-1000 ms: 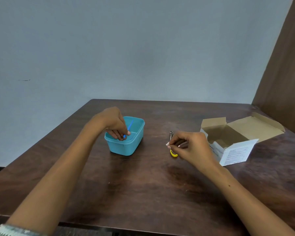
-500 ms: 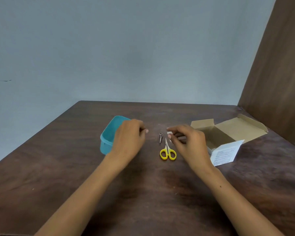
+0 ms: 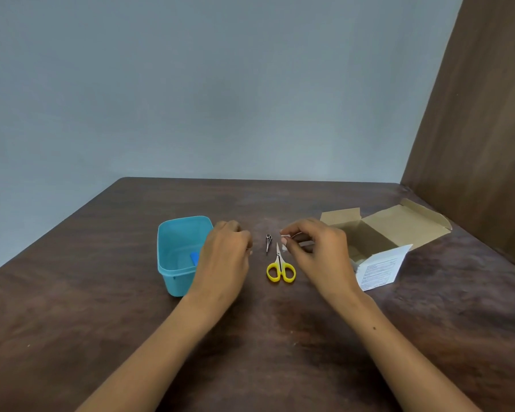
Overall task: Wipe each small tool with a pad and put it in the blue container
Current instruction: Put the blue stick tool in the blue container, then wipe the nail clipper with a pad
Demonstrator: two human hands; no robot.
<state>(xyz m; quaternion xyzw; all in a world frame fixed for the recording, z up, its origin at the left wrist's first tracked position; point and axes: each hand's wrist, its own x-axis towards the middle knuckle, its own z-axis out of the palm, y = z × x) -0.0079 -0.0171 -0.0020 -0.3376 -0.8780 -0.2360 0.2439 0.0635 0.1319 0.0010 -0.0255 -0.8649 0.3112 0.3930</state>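
Table (image 3: 280, 352): big, dark brown wood, under everything.
Cardboard box (image 3: 378, 233): open, flaps up, on the right side; spare pads likely inside (hard to see).
Blue container (image 3: 176, 281): open, on the left, partly behind the left wrist; one small blue tool (image 3: 194, 258) already lying inside.
Left hand (image 3: 225, 257): empty, fingers loosely curled, between the container and the two tools; close to the small metal tool but not touching.
Right hand (image 3: 315, 254): just right of the tools, thumb and fingers pinching a little white pad (image 3: 284, 243).
Yellow scissors (image 3: 280, 267): flat on the table, closed, tips pointing far, handles near; not yet wiped.
Small metal tool (image 3: 268, 241): tiny and thin (maybe tweezers, too small to tell), just left of the scissor tips.
Step now: probably picking up the next tool with the left hand.
Doing it well: pinch the tiny tool at its thick end, lift straight up, keep clear of the scissor tips.
Then: bring tool and pad together, rub every side, drop it in the container softly.
Watch out: small tool may slip (smooth and thin).
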